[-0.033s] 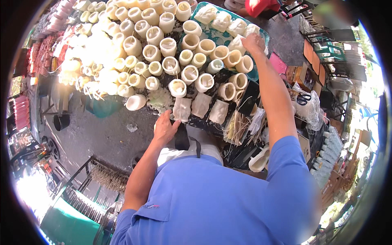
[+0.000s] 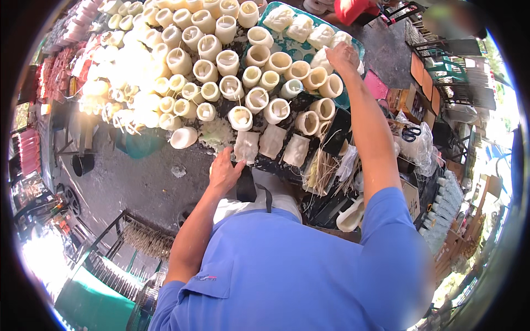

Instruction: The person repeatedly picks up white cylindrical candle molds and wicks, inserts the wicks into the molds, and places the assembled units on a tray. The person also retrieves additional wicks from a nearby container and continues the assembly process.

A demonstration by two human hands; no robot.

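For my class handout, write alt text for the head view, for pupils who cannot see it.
A person's right hand is at a lumpy cream block on a teal tray; the left hand is near a pale block. Many cream cups crowd left of the tray.

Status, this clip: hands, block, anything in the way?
Right hand on white block, teal tray; grip unclear. Left hand open beside nearer pale block. Hollow cups crowd between.
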